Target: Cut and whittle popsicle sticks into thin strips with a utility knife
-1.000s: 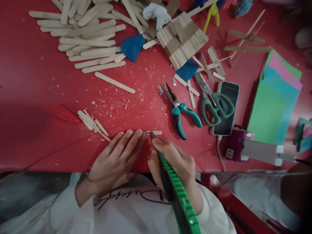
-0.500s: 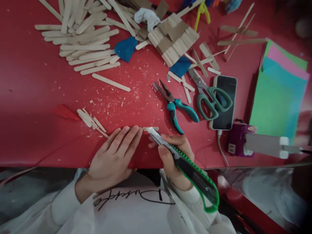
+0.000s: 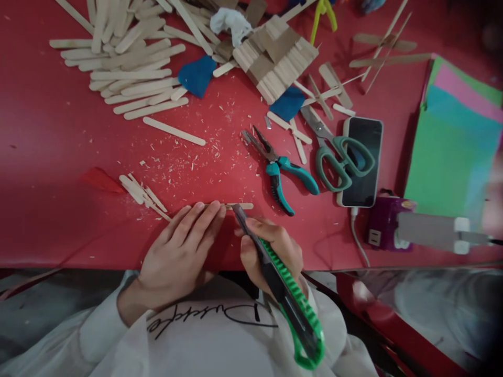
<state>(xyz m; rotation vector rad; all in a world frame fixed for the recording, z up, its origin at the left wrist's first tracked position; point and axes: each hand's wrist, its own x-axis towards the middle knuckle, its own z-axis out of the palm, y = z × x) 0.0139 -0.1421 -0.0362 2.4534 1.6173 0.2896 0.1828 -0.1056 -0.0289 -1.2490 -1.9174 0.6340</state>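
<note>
A thin wooden stick (image 3: 240, 206) lies flat on the red table (image 3: 47, 157) near its front edge. My left hand (image 3: 181, 248) rests on it, fingers stretched out flat and pressed on the stick's left part. My right hand (image 3: 271, 251) is closed round a green and black utility knife (image 3: 283, 288). The knife's blade tip touches the stick just right of my left fingertips. Wood shavings are scattered on the table beyond the stick.
Teal pliers (image 3: 277, 167), green scissors (image 3: 338, 157) and a phone (image 3: 360, 159) lie to the right. A pile of wooden sticks (image 3: 126, 63) sits at back left, cut slivers (image 3: 143, 195) at left, coloured paper sheets (image 3: 451, 146) at far right.
My right hand has turned the knife from a flatter, rightward lie to a steeper one, with the blade tip back on the stick. My left hand stays pressed on the stick.
</note>
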